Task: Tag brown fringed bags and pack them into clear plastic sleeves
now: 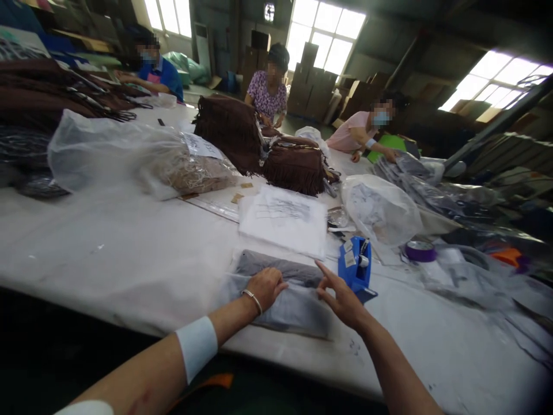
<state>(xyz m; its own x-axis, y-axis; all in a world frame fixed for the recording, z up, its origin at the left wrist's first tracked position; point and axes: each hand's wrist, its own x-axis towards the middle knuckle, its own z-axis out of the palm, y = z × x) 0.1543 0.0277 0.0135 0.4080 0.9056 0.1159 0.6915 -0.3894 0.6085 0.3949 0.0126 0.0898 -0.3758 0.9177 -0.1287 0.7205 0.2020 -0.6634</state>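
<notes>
At lower centre of the frame, the left hand [268, 286] presses flat, its grip released, on a grey folded garment in a clear bag [280, 294] on the white worktop [129, 253]. The right hand [339, 294], fingers spread and empty, touches the bag's edge just beside a blue tape dispenser [356, 266]. Bagging looks underway; sealing the flap would need steady pressure.

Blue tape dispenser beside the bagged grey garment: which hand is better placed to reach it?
Probably the right hand. It lies beside the blue tape dispenser, fingers spread, index pointing towards it. The left hand lies curled on the grey folded garment in its clear plastic bag, farther from it.
</notes>
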